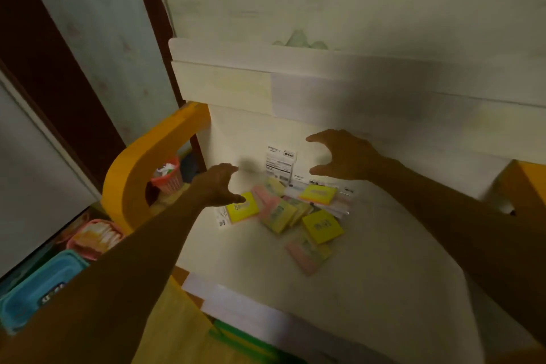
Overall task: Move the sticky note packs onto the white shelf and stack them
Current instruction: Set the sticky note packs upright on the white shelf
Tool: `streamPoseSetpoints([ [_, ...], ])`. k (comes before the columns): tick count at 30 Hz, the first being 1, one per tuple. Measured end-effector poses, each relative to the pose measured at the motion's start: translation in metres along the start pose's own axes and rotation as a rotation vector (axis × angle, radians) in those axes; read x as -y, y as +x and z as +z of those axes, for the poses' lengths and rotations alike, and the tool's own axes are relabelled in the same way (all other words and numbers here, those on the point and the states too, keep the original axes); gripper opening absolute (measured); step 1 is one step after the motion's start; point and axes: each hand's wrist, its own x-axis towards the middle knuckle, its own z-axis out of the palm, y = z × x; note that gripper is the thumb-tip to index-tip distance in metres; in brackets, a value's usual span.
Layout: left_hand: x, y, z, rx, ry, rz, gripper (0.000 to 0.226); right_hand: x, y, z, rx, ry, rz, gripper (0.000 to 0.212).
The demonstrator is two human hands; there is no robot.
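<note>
Several sticky note packs (283,213) lie in a loose heap on a white surface (369,275), yellow and pink ones mixed, some overlapping. One yellow pack (322,226) lies at the heap's right, another (243,208) at its left. My left hand (218,183) hovers just above the left edge of the heap, fingers spread and holding nothing. Above the far side of the heap, my right hand (342,156) is held with thumb and fingers wide apart, empty. The white shelf (295,68) runs along the wall above and behind the heap.
An orange curved frame (147,162) borders the surface on the left. Beside it stand a pink basket (168,176), another pink basket (94,238) and a blue box (38,289). White labelled packets (280,161) lie behind the heap. A wallpapered wall rises at the back.
</note>
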Motion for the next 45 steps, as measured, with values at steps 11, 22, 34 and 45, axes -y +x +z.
streamPoseSetpoints([
  [11,0.021,0.024,0.094,0.048,-0.222,0.114,0.083,0.004,-0.025,0.074,0.023,0.050,0.180,0.074],
  [22,0.022,0.031,0.109,-0.138,-0.307,0.126,0.056,0.028,-0.020,0.104,-0.106,0.163,0.206,0.069],
  [34,0.026,0.034,0.107,-0.122,-0.352,0.134,0.054,0.075,-0.008,0.172,0.010,0.079,0.180,0.079],
  [45,0.026,0.035,0.105,-0.105,-0.340,0.145,0.056,0.082,0.008,0.192,0.008,-0.051,0.225,0.074],
])
